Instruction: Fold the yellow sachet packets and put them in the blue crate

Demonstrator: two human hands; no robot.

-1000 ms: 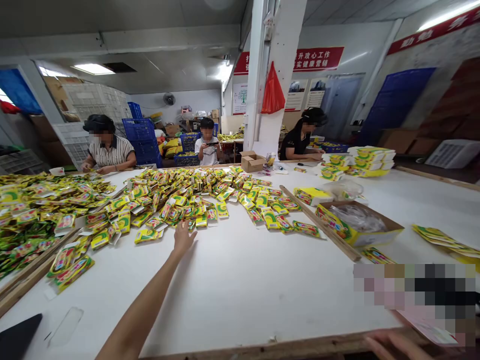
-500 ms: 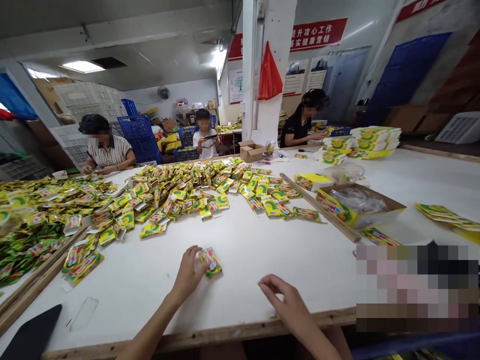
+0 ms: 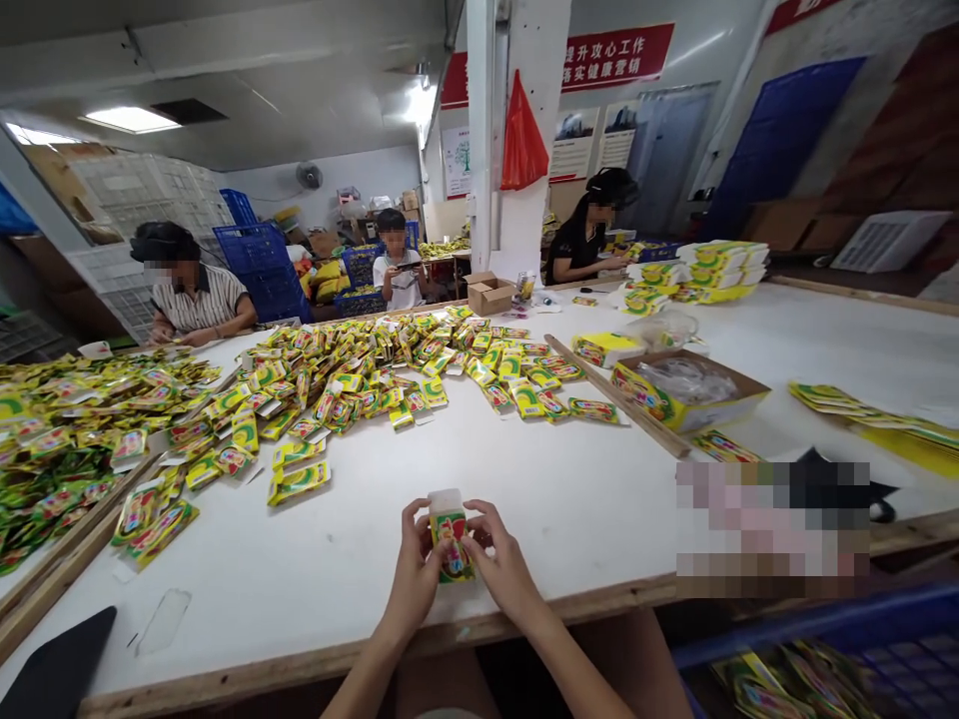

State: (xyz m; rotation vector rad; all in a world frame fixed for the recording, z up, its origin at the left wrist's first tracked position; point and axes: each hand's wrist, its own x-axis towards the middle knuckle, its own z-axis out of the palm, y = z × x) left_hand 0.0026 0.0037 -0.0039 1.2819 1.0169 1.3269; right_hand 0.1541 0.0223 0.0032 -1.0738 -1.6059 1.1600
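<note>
My left hand (image 3: 415,564) and my right hand (image 3: 498,564) grip one small printed carton (image 3: 452,534) between them, just above the white table near its front edge. It is yellow and green with red pictures, and a pale flap (image 3: 446,501) stands up at its far end. The fingers of both hands bend round its sides, with the thumbs on its front face. Two similar cartons (image 3: 300,482) lie forward and left of my hands, at the near edge of a large heap of cartons (image 3: 360,374).
Green and yellow packets (image 3: 67,489) lie beyond a wooden strip (image 3: 75,544) on the left. A second strip (image 3: 621,394) lies right, beside an open box (image 3: 689,394) holding clear plastic. A blue crate (image 3: 831,629) stands lower right. Several people sit across the table.
My right hand has moved left and now grips a carton together with my left hand, which earlier had one alone. One more carton lies before the heap. The view has shifted slightly.
</note>
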